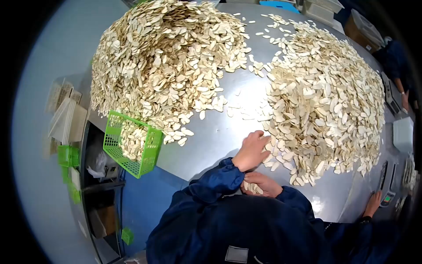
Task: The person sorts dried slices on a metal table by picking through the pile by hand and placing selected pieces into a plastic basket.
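My left hand (251, 152) reaches over the metal table (211, 132), fingers apart, at the near left edge of the right-hand pile of pale flat slices (325, 97). Its fingertips touch or nearly touch the outer slices. Just below it, close to my body, my right hand (265, 184) is curled around a few slices (252, 188), palm side partly showing. A larger heap of similar slices (171, 66) rises at the back left. A green plastic basket (151, 149) lies tilted at the table's left edge, with slices inside it.
A co-worker's hand (373, 203) rests beside a scale (387, 198) at lower right. Another person (398, 66) is at the far right near a second scale (391, 94). A dark shelf (103, 187) stands left, below the table. White containers (402, 134) are at the right.
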Available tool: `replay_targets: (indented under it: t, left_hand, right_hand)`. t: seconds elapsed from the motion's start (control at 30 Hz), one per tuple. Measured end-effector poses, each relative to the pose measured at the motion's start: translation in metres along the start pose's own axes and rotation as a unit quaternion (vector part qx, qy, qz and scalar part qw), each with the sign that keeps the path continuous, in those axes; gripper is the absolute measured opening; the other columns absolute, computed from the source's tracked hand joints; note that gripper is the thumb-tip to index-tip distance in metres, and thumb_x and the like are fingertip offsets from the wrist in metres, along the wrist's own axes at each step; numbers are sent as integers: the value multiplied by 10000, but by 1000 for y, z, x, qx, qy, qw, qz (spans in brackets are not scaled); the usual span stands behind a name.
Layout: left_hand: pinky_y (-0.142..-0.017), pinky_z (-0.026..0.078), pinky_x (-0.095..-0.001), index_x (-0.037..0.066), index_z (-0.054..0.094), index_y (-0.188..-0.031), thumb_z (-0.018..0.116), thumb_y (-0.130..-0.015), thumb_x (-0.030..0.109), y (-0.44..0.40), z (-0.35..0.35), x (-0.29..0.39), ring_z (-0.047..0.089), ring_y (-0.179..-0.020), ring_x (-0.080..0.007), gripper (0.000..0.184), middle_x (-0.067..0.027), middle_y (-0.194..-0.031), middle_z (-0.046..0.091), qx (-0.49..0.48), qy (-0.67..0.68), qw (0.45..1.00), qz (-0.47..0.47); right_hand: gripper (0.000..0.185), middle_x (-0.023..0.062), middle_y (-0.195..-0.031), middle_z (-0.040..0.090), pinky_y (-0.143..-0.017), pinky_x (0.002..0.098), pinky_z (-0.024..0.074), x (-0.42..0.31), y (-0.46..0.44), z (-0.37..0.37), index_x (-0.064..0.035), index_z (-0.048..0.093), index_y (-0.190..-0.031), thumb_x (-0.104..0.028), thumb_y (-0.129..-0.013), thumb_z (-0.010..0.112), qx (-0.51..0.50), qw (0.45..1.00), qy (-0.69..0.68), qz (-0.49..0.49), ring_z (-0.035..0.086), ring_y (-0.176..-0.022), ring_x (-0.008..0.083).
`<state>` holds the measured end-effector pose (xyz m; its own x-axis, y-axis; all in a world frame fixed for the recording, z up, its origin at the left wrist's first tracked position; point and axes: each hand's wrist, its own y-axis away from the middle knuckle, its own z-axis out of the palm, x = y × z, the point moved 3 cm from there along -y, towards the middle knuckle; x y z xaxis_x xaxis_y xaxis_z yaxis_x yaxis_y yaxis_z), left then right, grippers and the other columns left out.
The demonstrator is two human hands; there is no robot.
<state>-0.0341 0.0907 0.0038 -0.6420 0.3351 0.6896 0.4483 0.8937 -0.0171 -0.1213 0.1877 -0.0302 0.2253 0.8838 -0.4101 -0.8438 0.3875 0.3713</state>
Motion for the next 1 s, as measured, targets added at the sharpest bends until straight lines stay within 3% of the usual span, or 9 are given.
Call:
replay_targets:
  t: [0.13, 0.17, 0.33, 0.53, 0.63, 0.7, 0.77, 0.83, 1.0]
  left_hand:
    - [-898, 441, -374, 27, 592, -1180, 605, -843, 128, -16, -11, 6, 532, -1053, -320, 352, -144, -1124, 554, -80, 161, 983, 50]
    - [-867, 460, -382, 22, 632, -1095, 597, -832, 92, -23, -14, -2, 565, -993, -332, 274, -169, -1026, 576, -57, 185, 981, 5]
    - [-800, 461, -413, 24, 645, -1021, 608, -796, 71, -68, -40, -52, 557, -902, -350, 233, -164, -942, 571, 192, -65, 979, -16]
    - [-719, 466, -415, 40, 618, -860, 639, -781, 149, -91, -49, -71, 569, -796, -337, 136, -135, -809, 568, 55, -120, 990, -40]
    - [-700, 466, -415, 35, 606, -836, 636, -788, 169, -69, -59, -45, 576, -764, -333, 145, -135, -761, 570, 109, -112, 988, 16]
    - [-688, 483, -405, 43, 618, -850, 644, -772, 183, -39, -63, -17, 614, -790, -317, 162, -130, -786, 620, 57, 56, 996, 41]
    - [-692, 484, -399, 40, 618, -850, 643, -762, 178, -8, -76, 16, 622, -813, -311, 165, -124, -825, 633, -78, 62, 994, 38]
    - [-690, 481, -400, 53, 621, -873, 633, -766, 178, 21, -81, 24, 618, -799, -318, 166, -118, -838, 627, -108, 95, 988, 53]
    - [-783, 466, -351, 71, 621, -1043, 611, -864, 173, 91, -119, 22, 598, -849, -260, 206, -98, -902, 597, 5, 152, 987, 56]
  right_hand:
    - [247, 91, -662, 576, -365, 205, 340, -3, 2, 1, 5, 619, -897, -219, -954, 531, -10, 1000, -20, -11, 495, -455, 100]
    - [249, 92, -671, 577, -366, 204, 341, -4, 2, 2, 6, 619, -898, -219, -956, 529, -18, 999, -26, -5, 497, -461, 100]
    - [256, 96, -715, 582, -372, 199, 347, -8, 4, 7, 10, 618, -904, -219, -964, 523, -24, 999, -26, 13, 507, -490, 101]
    - [276, 93, -743, 581, -375, 191, 342, -6, 5, 3, 9, 608, -912, -245, -968, 514, -14, 999, -25, 19, 499, -507, 99]
    - [293, 93, -752, 576, -380, 198, 349, -11, 8, 1, -1, 598, -915, -273, -970, 504, -17, 999, -41, -26, 490, -514, 106]
    - [290, 107, -820, 591, -402, 213, 374, -12, 5, -10, -16, 577, -970, -281, -982, 461, -31, 993, -110, -24, 507, -559, 127]
    - [283, 121, -877, 612, -411, 223, 384, -13, 2, -6, -23, 567, -1006, -280, -985, 448, 30, 975, -215, -52, 544, -602, 145]
    - [272, 116, -935, 652, -508, 263, 551, -22, 1, 5, -48, 580, -1004, -289, -982, 457, 153, 961, -225, -35, 662, -744, 208]
    - [214, 126, -1026, 652, -755, 397, 587, -29, -16, 14, -55, 587, -1034, -227, -967, 479, 112, 937, -330, -35, 656, -943, 290]
